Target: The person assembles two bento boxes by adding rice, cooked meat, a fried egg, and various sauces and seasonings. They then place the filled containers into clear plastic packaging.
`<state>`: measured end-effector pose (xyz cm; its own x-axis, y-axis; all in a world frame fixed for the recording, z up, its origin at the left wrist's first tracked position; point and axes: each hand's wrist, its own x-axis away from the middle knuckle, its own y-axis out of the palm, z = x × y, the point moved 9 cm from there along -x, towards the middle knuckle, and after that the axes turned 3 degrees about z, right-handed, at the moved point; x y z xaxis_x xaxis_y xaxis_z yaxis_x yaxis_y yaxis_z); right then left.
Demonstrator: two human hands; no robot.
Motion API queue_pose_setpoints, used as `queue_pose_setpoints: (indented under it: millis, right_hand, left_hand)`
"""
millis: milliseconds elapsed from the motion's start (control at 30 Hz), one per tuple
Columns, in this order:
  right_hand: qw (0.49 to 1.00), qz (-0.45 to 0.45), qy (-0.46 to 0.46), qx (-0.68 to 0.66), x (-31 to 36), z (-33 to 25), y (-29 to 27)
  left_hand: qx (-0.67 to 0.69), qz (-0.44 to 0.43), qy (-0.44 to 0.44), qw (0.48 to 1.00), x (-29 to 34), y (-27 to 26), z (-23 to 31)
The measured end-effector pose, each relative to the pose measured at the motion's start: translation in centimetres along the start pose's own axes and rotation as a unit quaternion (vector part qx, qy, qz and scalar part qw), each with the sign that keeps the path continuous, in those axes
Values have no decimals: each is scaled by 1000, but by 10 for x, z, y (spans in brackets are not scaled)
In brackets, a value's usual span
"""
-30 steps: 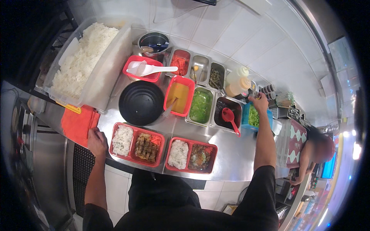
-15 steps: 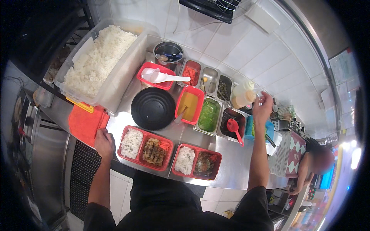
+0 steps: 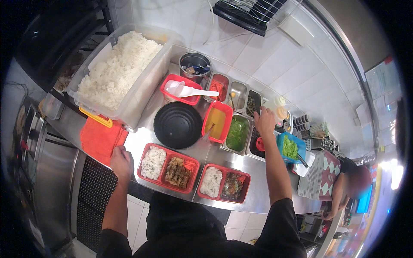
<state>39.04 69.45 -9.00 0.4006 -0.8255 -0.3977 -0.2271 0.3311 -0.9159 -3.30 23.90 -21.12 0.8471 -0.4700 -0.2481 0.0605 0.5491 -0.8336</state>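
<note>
My left hand (image 3: 122, 162) rests at the counter's front edge, touching the orange cloth (image 3: 100, 139); its fingers are curled, and whatever lies inside them is hidden. Farther right, my right hand (image 3: 264, 122) is over the near end of the metal pan of dark green flakes (image 3: 252, 104), its fingers bent together. I cannot make out what they pinch. Below that forearm, a red ladle (image 3: 260, 144) sits in a pan of dark food, partly covered. Nearest me are two red two-part meal boxes, the left one (image 3: 167, 168) and the right one (image 3: 223, 184), both holding rice and topped food.
A large clear tub of rice (image 3: 122, 64) stands back left. A black round bowl (image 3: 177, 125), a red tub of yellow sauce (image 3: 217, 124) and a pan of green shreds (image 3: 236, 134) fill the middle. Stacked lids (image 3: 310, 176) and another person (image 3: 344, 185) are at right.
My right hand has moved left and nearer, from beside the sauce bottles to the pan of dark green flakes. My left hand stays by the cloth. The view has shifted slightly.
</note>
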Motion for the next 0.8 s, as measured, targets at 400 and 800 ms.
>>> queue_pose_setpoints:
  millis: [400, 800]
  right_hand:
    - [977, -63, -32, -203, -10, -71, 48]
    - [954, 37, 93, -282, 17, -19, -26]
  left_hand:
    - [0, 3, 4, 1000, -1, 4, -7]
    - [4, 6, 11, 1000, 1, 2, -2]
